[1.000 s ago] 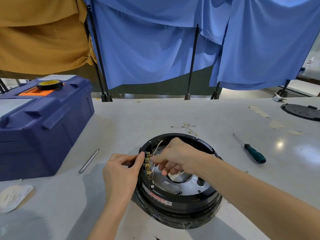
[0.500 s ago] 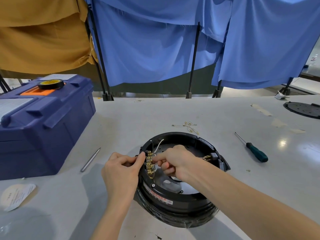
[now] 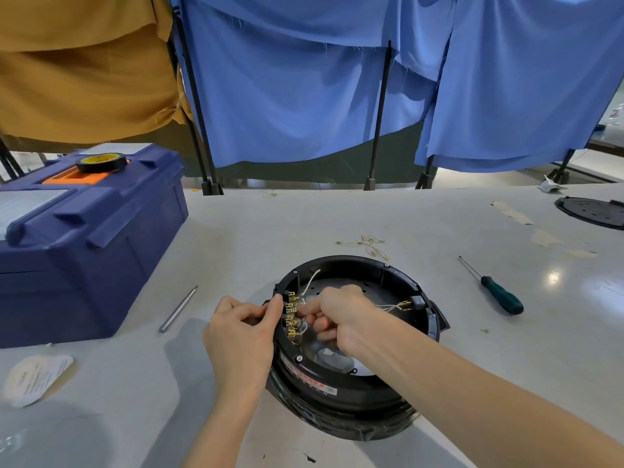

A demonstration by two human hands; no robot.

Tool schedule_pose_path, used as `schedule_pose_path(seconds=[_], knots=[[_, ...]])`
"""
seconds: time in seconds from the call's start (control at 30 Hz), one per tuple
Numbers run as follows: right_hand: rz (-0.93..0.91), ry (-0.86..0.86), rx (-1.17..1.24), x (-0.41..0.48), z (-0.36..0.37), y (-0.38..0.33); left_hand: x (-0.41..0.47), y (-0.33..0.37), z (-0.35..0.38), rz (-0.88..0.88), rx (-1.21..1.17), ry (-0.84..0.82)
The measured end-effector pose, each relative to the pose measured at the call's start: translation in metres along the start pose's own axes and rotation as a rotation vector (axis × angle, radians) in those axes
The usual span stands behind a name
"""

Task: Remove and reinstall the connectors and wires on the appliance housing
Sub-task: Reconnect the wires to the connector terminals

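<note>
Beside the blue toolbox (image 3: pixel 84 251), the left hand (image 3: pixel 243 329) pinches the left rim of the black appliance housing (image 3: pixel 354 396) on the table (image 3: pixel 337 214). The right hand (image 3: pixel 341 312), fingers curled, pinches at the brass connectors (image 3: pixel 291 320) inside that rim; a green screwdriver (image 3: pixel 499 293) lies farther right.

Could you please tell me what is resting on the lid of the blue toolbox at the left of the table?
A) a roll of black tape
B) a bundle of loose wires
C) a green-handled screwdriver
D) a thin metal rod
A: the roll of black tape, with its yellow core, sits on the orange inset in the lid of the blue toolbox.
</note>
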State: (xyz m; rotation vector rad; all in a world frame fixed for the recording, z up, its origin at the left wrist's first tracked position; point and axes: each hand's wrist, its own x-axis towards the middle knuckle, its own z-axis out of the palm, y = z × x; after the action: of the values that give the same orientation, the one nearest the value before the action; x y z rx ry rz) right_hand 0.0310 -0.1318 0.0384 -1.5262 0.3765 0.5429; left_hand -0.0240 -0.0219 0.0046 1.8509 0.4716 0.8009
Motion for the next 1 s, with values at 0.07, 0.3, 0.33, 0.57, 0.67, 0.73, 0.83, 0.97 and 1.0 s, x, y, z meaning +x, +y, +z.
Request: schedule_pose_path(seconds=[0.07, 0.3, 0.33, 0.57, 0.67, 0.73, 0.83, 0.97, 1.0], knots=[[0.003, 0.02, -0.018, 0.0008, -0.0006, -0.0004, -0.0004, -0.0002, 0.0001, 0.0, 0.004, 0.0], [-0.025, 0.047, 0.032, -0.001, -0.0001, 0.003, 0.0008, -0.0007, -0.0004, 0.009, 0.025, 0.003], [-0.035, 0.05, 0.042, -0.0011, 0.0004, 0.0037, 0.0009, -0.0008, -0.0003, 0.009, 0.023, 0.002], [-0.05, 0.038, 0.099, -0.0027, 0.0016, 0.0081, 0.0009, -0.0016, -0.0004, 0.008, 0.018, 0.003], [-0.049, 0.042, 0.086, -0.0006, 0.0019, 0.0081, 0.0005, -0.0016, 0.0004, 0.01, 0.02, 0.011], [-0.035, 0.037, 0.073, 0.0001, 0.0021, 0.0078, -0.0001, -0.0018, 0.001, 0.012, 0.021, 0.017], [0.011, 0.006, 0.047, 0.0009, 0.0008, 0.0043, -0.001, -0.0015, 0.0014, 0.014, 0.02, 0.021], [0.076, -0.052, 0.021, 0.0027, -0.0037, -0.0005, -0.0013, -0.0015, 0.0014, 0.017, 0.021, 0.017], [0.084, -0.059, 0.01, 0.0028, -0.004, -0.0012, -0.001, -0.0016, 0.0014, 0.017, 0.02, 0.014]])
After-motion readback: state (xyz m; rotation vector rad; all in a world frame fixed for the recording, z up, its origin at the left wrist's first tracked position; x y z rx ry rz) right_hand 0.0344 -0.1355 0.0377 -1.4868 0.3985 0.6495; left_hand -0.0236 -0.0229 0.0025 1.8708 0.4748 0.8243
